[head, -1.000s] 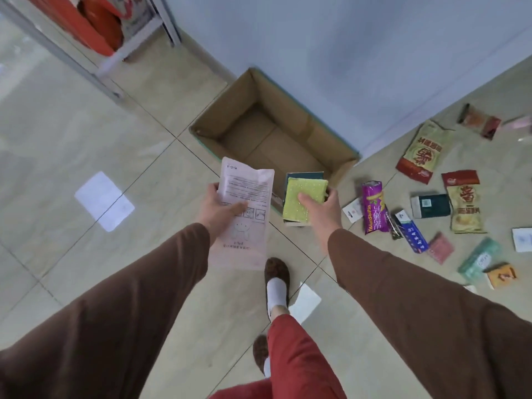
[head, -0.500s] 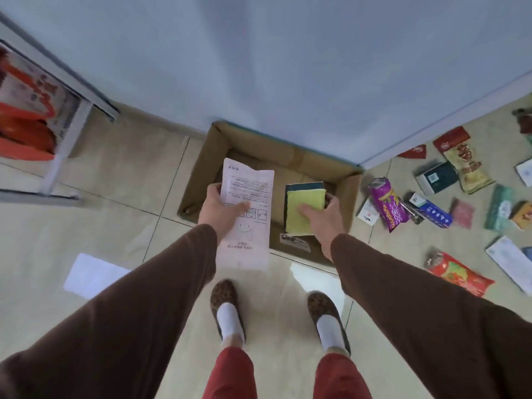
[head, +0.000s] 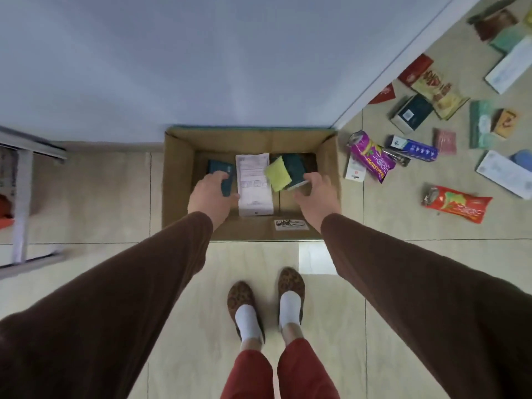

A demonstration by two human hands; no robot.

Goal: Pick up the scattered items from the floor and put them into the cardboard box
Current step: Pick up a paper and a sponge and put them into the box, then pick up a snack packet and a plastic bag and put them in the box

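The open cardboard box point(head: 178, 180) stands on the floor against the wall, right in front of my feet. Inside it lie a white paper packet point(head: 254, 182), a yellow-green sponge point(head: 277, 174) that is tilted, a dark teal box point(head: 296, 168) beside the sponge, and another teal box point(head: 220, 169) at the left. My left hand point(head: 211, 197) hovers over the box's left half, fingers loose, its thumb near the packet's edge. Over the right half, my right hand point(head: 315, 194) hangs with relaxed fingers just below the teal box. Neither hand grips anything.
Scattered items lie on the floor to the right: a purple snack bag point(head: 371, 156), a red snack bag point(head: 457, 204), a blue packet point(head: 414, 148), a dark box point(head: 411, 115), white envelopes point(head: 503, 174) and several more. A metal rack point(head: 23, 197) stands at the left.
I stepped up to the box and both hands moved over it. The white packet left my left hand and the sponge with the teal box left my right; they now sit lower, inside the box.
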